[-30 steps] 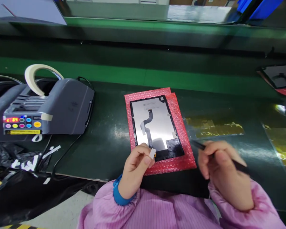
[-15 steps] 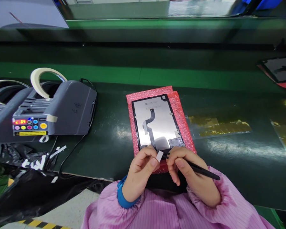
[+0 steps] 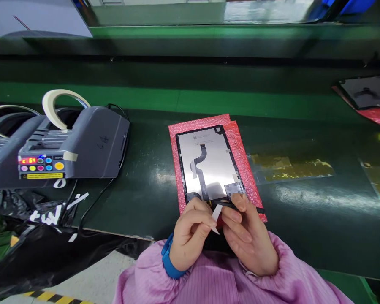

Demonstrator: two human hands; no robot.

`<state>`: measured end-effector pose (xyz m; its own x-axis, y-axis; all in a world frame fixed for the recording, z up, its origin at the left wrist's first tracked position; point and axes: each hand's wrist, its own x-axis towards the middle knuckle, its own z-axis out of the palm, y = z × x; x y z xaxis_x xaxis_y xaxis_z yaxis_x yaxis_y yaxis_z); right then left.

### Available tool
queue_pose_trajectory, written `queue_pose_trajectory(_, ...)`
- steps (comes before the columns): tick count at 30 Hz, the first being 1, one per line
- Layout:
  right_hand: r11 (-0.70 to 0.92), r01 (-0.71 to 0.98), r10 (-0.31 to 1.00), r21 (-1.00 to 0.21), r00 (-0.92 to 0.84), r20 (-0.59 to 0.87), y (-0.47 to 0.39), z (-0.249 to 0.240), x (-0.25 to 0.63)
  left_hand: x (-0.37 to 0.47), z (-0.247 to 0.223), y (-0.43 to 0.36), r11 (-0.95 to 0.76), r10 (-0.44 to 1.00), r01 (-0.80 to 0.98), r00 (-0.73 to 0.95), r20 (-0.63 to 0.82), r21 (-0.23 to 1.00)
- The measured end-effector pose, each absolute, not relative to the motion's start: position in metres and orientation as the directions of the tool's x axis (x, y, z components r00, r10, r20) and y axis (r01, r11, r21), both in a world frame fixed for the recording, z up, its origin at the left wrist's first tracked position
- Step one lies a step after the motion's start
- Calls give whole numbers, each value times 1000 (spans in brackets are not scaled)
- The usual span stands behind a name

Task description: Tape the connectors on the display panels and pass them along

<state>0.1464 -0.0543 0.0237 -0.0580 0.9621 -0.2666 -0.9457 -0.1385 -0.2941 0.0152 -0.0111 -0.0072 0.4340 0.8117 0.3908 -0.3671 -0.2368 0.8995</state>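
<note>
Left grip pinches a white strip and right grip a slim black tool by the near edge of a panel lying on red bubble wrap; strip handling appears in hand, calling next for a steady, light touch.

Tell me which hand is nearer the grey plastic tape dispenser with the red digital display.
Left. The left hand is below and right of the dispenser in the picture; the right hand is farther right.
</note>
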Motion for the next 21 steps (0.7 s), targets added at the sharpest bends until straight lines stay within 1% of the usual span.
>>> queue_pose_trajectory(2,-252,-947,959,-198,-217,-185,-56,22,152,17,-3,-10,-130,827,-511,416,377,849)
queue_pose_trajectory(4,-359,-920,931,-156,-343,-124,-60,21,160,16,4,-8,50,853,-646,425,304,762)
queue_pose_trajectory(5,-379,-914,925,-147,-369,-90,-63,22,165,14,9,-6,128,863,-691,432,264,711)
queue_pose_trajectory(6,-361,-921,932,-143,-358,-48,-67,23,171,11,13,-3,184,870,-719,437,230,670)
queue_pose_trajectory(7,-299,-942,954,-153,-300,-17,-70,25,179,7,16,1,211,875,-734,436,211,645)
queue_pose_trajectory(8,-202,-960,979,-195,-204,-10,-74,28,189,3,17,4,209,881,-735,427,202,645)
queue_pose_trajectory(9,-84,-954,996,-289,-77,-33,-78,30,200,-1,17,8,182,888,-720,412,202,670)
queue_pose_trajectory(10,38,-895,994,-444,80,-77,-81,31,213,-6,15,11,128,894,-688,392,217,715)
queue_pose_trajectory(11,128,-758,960,-639,257,-113,-84,31,226,-10,12,14,56,897,-632,371,239,773)
queue_pose_trajectory(12,151,-550,899,-822,422,-117,-86,30,240,-15,8,17,-34,898,-551,349,267,834)
queue_pose_trajectory(13,113,-319,835,-941,544,-84,-87,26,253,-20,5,19,-130,893,-446,336,300,885)
queue_pose_trajectory(14,46,-119,784,-992,619,-38,-88,21,265,-24,2,21,-224,878,-328,340,336,918)
queue_pose_trajectory(15,-24,25,753,-999,658,-2,-88,14,276,-27,-1,23,-312,854,-208,367,369,927)
queue_pose_trajectory(16,-86,109,740,-990,672,9,-88,7,285,-30,-2,25,-389,823,-93,412,391,917)
queue_pose_trajectory(17,-134,146,740,-980,673,-1,-87,0,291,-31,-2,27,-458,788,12,468,400,889)
queue_pose_trajectory(19,-189,151,746,-970,665,-42,-86,-12,298,-31,-2,30,-584,705,185,598,382,790)
queue_pose_trajectory(21,-216,133,754,-967,653,-78,-85,-19,301,-27,-3,32,-702,601,280,726,334,654)
